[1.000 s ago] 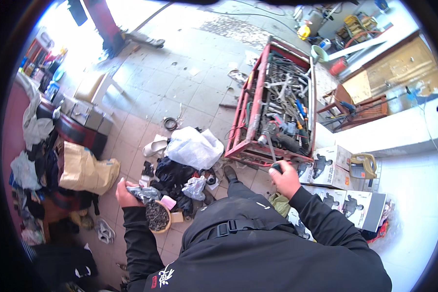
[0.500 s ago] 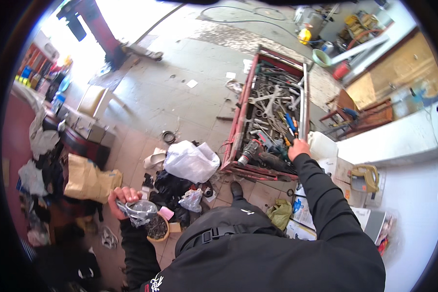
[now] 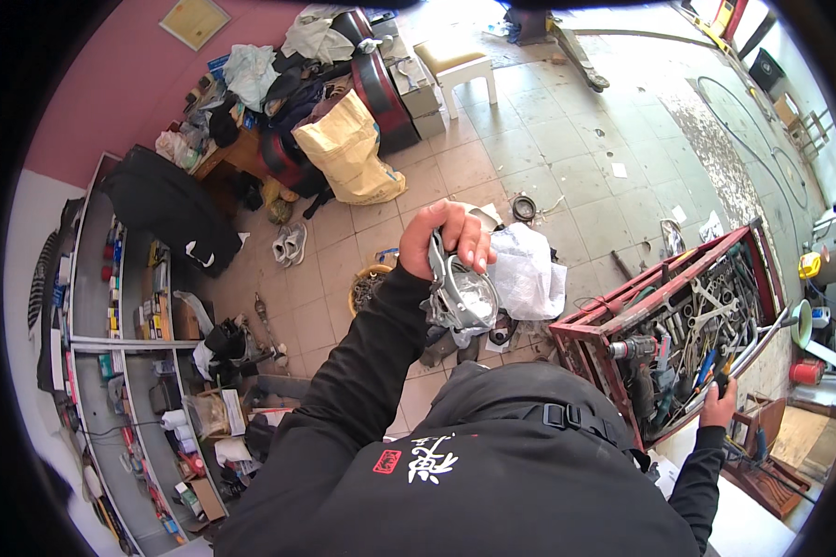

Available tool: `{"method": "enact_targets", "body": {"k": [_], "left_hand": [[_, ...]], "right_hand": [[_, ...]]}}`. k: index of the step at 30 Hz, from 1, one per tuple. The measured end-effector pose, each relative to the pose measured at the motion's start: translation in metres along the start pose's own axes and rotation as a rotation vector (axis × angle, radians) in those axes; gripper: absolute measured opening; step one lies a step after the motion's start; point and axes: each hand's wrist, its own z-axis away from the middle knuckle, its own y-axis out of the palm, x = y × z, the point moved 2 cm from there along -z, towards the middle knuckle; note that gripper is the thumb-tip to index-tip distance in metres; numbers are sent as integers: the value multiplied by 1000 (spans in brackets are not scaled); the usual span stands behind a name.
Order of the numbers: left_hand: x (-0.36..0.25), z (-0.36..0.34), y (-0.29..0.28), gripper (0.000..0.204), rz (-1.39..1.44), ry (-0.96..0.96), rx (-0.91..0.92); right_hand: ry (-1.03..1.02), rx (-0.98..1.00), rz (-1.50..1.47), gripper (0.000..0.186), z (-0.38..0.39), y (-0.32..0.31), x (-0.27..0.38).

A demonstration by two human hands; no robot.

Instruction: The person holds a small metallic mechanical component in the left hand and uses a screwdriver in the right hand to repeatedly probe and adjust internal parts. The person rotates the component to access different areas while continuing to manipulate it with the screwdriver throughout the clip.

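My left hand (image 3: 455, 239) is raised in front of me, its fingers closed over the rim of a round grey lamp (image 3: 469, 295) with a clear lens. Off to the right, my right hand (image 3: 715, 407) is closed on a dark handle with some orange (image 3: 723, 376), perhaps a screwdriver; its far end cannot be made out. That hand is at the near right side of a red metal tool cart (image 3: 596, 336). Wrenches (image 3: 711, 304), blue-handled tools (image 3: 704, 365) and a red and grey power drill (image 3: 636, 349) lie heaped in the cart.
A white plastic bag (image 3: 529, 274) and a yellow basket (image 3: 355, 295) are on the tiled floor ahead. A tan paper sack (image 3: 348, 153) leans by a cluttered desk. Grey shelving (image 3: 130, 343) full of small boxes lines the left, and a white stool (image 3: 460, 70) stands farther off.
My view has swung left, bringing the shelving into sight. My left hand has lifted the lamp toward the middle of the view. My right hand still grips the handle by the cart.
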Motion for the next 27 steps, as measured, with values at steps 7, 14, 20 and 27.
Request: {"method": "enact_targets", "body": {"k": [7, 14, 20, 27], "left_hand": [[-11, 10, 1, 55, -62, 8, -17], [-27, 26, 6, 51, -145, -5, -57], [-39, 40, 7, 49, -229, -78, -137], [-39, 57, 5, 50, -291, -179, -285]], "right_hand": [[-361, 424, -533, 40, 23, -24, 308], [-775, 785, -539, 40, 44, -9, 469], [-886, 817, -443, 39, 42, 3, 507], [-915, 886, -328, 36, 41, 5, 536]]}}
